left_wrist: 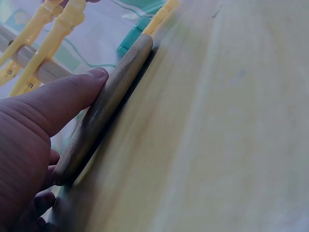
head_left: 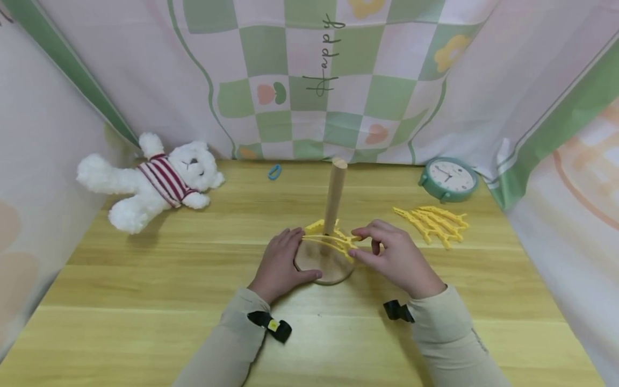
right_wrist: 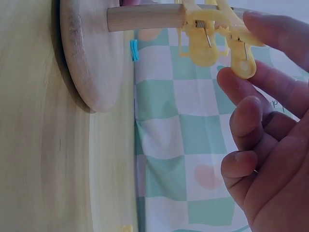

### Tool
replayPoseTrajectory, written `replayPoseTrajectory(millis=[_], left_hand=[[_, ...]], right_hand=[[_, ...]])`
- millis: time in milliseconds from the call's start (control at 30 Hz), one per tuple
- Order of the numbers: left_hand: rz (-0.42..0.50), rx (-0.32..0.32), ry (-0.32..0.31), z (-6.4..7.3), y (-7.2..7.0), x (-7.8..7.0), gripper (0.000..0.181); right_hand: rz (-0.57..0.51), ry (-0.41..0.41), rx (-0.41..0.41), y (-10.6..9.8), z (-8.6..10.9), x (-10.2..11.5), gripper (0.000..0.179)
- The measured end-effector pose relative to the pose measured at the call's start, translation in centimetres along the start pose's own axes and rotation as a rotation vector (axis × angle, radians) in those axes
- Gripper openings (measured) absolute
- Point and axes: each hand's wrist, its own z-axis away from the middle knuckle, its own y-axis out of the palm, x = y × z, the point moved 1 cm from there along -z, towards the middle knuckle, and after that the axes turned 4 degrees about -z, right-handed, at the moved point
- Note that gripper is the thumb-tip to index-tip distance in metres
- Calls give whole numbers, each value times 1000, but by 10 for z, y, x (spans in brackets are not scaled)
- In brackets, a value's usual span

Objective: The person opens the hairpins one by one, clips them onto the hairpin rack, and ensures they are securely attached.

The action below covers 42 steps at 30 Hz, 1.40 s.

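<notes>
A round wooden base [head_left: 326, 272] with an upright wooden post [head_left: 335, 199] stands on the table. My left hand [head_left: 282, 264] holds the base by its rim, the thumb [left_wrist: 79, 89] against the near edge and the fingers round the left side. On the right, my right hand [head_left: 397, 257] pinches the tail end of a yellow alligator hair clip [right_wrist: 243, 65] between thumb and forefinger. Its long prongs lie across the post above the base. Another yellow clip [right_wrist: 202, 47] with a visible spring sits beside it at the post. Exactly how each clip grips the post is partly hidden.
Several more yellow clips [head_left: 432, 223] lie in a pile to the right. Behind them is a green alarm clock [head_left: 450, 178]. A white plush bear [head_left: 157, 180] lies at the back left, and a small blue ring-shaped piece [head_left: 274, 172] near the curtain [head_left: 309, 59].
</notes>
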Motion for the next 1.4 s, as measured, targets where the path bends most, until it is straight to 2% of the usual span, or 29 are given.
replayPoseTrajectory(millis=[500, 933, 1167, 1400], left_hand=[[36, -8, -13, 2, 0, -2, 100], [21, -16, -16, 1, 3, -1, 99], [22, -18, -14, 2, 4, 0, 99], [19, -17, -7, 2, 4, 0, 97]], right_hand=[[-31, 2, 21, -1, 0, 3, 28], [-43, 11, 41, -1, 2, 3, 29], [-56, 42, 70, -4, 3, 2, 32], [-69, 50, 49, -11, 4, -3, 34]])
